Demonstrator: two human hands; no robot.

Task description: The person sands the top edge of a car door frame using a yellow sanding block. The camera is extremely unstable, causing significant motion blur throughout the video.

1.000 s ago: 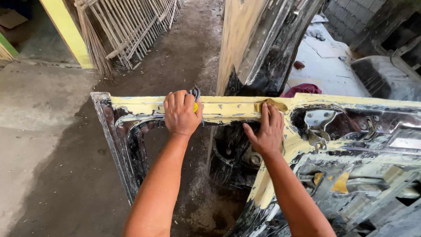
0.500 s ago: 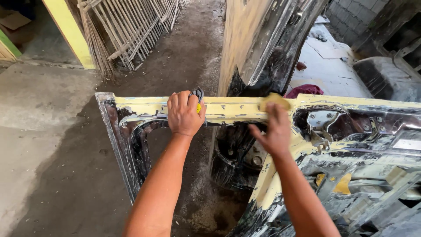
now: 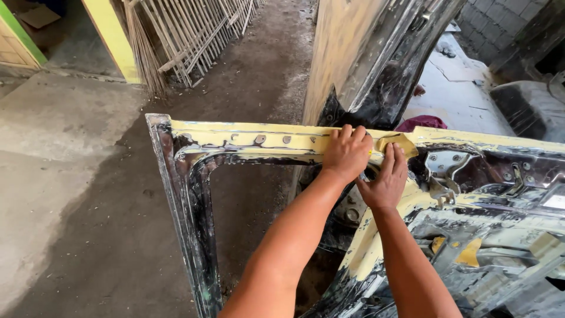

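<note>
Your left hand (image 3: 347,154) is curled knuckles-up over the top rail of the stripped, yellow-primed black metal car door frame (image 3: 235,140), and your right hand (image 3: 385,179) is right beside it, fingers flat, pressing a yellowish sanding pad (image 3: 400,141) onto that rail.

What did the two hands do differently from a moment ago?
The left hand slid right along the yellow-painted top edge of the stripped metal car door, ending beside the right hand, where before they were apart. The right hand kept pressing the folded yellowish sanding sheet there. The door stayed put.
</note>
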